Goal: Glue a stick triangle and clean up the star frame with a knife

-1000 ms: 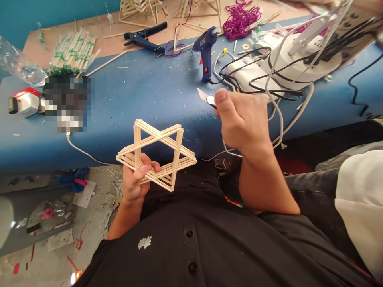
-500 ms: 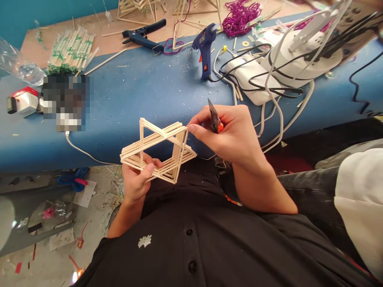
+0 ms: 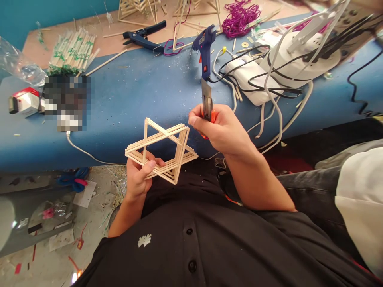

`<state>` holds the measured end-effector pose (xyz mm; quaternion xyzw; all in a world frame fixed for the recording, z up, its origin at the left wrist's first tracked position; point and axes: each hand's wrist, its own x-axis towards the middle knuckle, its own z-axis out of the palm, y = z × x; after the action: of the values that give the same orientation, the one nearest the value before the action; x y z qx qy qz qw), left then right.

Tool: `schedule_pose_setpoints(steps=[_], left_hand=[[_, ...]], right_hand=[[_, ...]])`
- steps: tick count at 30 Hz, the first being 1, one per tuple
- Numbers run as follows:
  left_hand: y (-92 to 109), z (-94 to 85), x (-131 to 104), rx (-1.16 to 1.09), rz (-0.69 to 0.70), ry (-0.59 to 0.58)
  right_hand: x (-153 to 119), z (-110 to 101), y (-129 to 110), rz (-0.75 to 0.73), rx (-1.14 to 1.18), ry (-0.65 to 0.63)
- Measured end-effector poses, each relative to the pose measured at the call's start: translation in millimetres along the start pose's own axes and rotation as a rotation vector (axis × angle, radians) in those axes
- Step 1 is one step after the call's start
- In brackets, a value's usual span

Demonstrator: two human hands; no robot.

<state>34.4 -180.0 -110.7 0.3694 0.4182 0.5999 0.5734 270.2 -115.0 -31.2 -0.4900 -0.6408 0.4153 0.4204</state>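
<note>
A star-shaped frame of stacked thin wooden sticks (image 3: pixel 163 135) is tilted in front of my body. My left hand (image 3: pixel 140 173) grips its lower left side, thumb on top and fingers curled through the opening. My right hand (image 3: pixel 223 127) is closed around an orange utility knife (image 3: pixel 207 104), its blade pointing up and away from me. The knife hand is just right of the star's upper right corner, apart from it.
On the blue table (image 3: pixel 134 91) lie a glue gun (image 3: pixel 206 54), black-handled pliers (image 3: pixel 143 38), a white power strip (image 3: pixel 251 77) with tangled cables and bundled wrapped sticks (image 3: pixel 72 52). Purple cord (image 3: pixel 241 18) is piled behind. A person in white sleeve (image 3: pixel 360 199) sits at right.
My right hand has drawn slightly away from the star's corner and turned, so the knife blade now stands more upright. The star has shifted a little right in my left hand.
</note>
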Motion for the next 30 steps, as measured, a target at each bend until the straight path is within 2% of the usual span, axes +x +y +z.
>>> schedule_pose_setpoints(steps=[3,6,9,11,14,20,25,27,30], left_hand=[[1,-0.5,0,-0.044,-0.006,-0.019],[3,-0.4,1,-0.067,-0.009,-0.030],[3,-0.8,0,-0.066,-0.028,-0.038],[3,-1.5,0,-0.067,-0.048,-0.036],[4,-2.5,-1,-0.062,-0.071,-0.043],[6,-1.0,-1,-0.019,-0.107,-0.086],[6,2.6,-2,0.014,-0.123,-0.158],[6,2.6,-1,-0.024,-0.082,-0.194],[5,0.6,1,-0.156,0.019,-0.245]], right_hand=[[10,-3,-4,-0.064,-0.092,0.154],[24,-11,-10,-0.121,-0.346,0.301],[36,-20,-14,-0.142,-0.547,0.392],[41,-22,-14,-0.172,-0.601,0.423],[40,-16,-11,-0.204,-0.553,0.344],[19,8,-10,-0.084,-0.261,0.037],[8,9,-18,-0.089,-0.304,-0.218],[7,8,-18,-0.087,-0.311,-0.242],[5,10,-15,-0.032,-0.193,-0.178]])
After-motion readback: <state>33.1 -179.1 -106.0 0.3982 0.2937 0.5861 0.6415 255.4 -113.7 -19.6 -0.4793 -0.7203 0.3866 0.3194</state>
